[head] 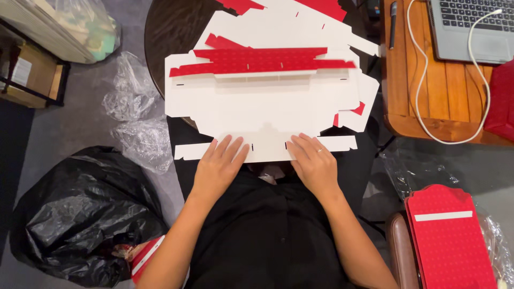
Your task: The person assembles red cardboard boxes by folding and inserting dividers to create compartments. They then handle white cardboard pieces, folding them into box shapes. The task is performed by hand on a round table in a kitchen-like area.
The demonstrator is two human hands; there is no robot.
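- Both of my hands lie flat and open, fingers spread, gripping nothing: my left hand [220, 160] and my right hand [313, 159] press down on the near flap of a flat white cardboard sheet [262, 109], a box still unfolded.
- As I judge it, I am at the step of creasing that near flap along its fold line; the sheet is flat, so none of its walls stand yet.
- Next, I think, the flap needs lifting evenly from both sides at once, with the fingertips slipped under its edge, so that the crease runs straight and the card does not buckle.
- That sheet fills the centre of the frame, stretching away from my fingers toward the top; its far edge shows a red dotted strip [259, 60].
- Under it, at upper centre, more flat sheets [284, 21] are stacked on a dark round table [171, 32].
- At lower left sits a black bin bag [80, 214], with crumpled clear plastic [134, 112] just above it.
- At lower right a red dotted folded box [450, 241] rests on a brown seat.
- At upper right a laptop [471, 27] and a white cable [428, 101] lie on a wooden table [433, 80].
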